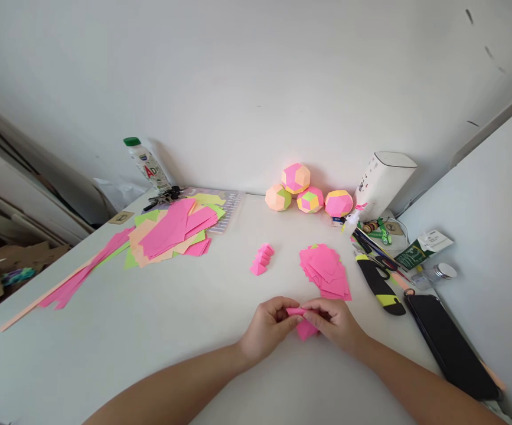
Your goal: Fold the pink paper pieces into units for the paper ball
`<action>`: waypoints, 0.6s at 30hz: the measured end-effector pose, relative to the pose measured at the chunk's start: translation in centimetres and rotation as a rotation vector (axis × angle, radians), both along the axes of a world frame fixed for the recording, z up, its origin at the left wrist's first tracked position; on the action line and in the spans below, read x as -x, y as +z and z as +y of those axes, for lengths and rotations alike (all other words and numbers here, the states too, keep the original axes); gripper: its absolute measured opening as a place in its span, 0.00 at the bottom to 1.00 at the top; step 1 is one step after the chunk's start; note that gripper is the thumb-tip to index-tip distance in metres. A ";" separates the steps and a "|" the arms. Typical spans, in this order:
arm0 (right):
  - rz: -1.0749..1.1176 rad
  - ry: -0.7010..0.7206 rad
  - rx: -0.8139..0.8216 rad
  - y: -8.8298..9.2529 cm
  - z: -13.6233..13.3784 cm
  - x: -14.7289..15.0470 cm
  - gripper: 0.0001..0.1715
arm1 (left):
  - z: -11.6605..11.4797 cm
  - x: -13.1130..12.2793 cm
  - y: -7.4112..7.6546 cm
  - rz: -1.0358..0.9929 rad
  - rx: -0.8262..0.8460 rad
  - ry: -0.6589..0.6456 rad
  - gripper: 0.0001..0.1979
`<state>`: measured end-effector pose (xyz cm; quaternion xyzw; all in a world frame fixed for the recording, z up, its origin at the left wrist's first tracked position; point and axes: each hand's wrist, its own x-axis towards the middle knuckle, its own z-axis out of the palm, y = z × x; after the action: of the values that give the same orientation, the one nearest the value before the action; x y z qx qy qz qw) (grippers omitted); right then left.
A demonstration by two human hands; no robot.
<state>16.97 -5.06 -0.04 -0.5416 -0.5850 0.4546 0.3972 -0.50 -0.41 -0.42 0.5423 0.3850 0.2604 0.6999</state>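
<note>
Some of the pink paper (307, 332) is hidden by the left hand (270, 328) and right hand (341, 324), each pinching its upper part between thumb and curled fingers; contact with the table (185, 330) is unclear. Bright, folded on top, it tapers to a point below, near the pink pile (325, 267).

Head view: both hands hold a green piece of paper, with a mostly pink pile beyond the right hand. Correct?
Wrong colour: the head view shows the left hand and right hand holding a pink piece of paper, with the mostly pink pile beyond the latter.
</note>
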 end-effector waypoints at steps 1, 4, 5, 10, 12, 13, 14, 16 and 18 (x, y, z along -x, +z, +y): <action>0.001 0.004 0.000 0.0 0.0 0.0 0.14 | 0.0 0.0 -0.1 -0.011 -0.003 -0.006 0.17; 0.013 0.013 -0.003 0.1 0.1 0.0 0.13 | 0.0 0.0 -0.3 -0.030 -0.012 -0.020 0.16; 0.027 0.017 0.004 0.1 0.1 0.0 0.13 | 0.0 0.0 -0.3 -0.027 -0.016 -0.022 0.15; 0.106 0.021 0.051 -0.1 0.0 -0.2 0.12 | 0.0 0.1 -0.2 -0.020 -0.036 -0.025 0.14; 0.112 0.024 0.054 -0.2 0.0 -0.2 0.12 | 0.0 0.1 -0.1 -0.016 -0.038 -0.024 0.14; 0.114 0.026 0.055 -0.2 0.0 -0.2 0.12 | 0.0 0.1 -0.1 -0.011 -0.036 -0.022 0.14; 0.116 0.031 0.057 -0.2 0.0 -0.2 0.11 | 0.0 0.1 0.0 -0.007 -0.032 -0.020 0.14; 0.119 0.033 0.059 -0.1 0.1 -0.2 0.11 | 0.0 0.0 0.1 -0.007 -0.022 -0.017 0.14; 0.114 0.031 0.060 -0.1 0.0 -0.2 0.11 | 0.0 -0.1 0.2 -0.014 -0.016 -0.014 0.14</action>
<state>17.14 -5.02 -0.12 -0.5173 -0.5558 0.5082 0.4064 -0.44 -0.38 -0.22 0.5487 0.3744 0.2621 0.7000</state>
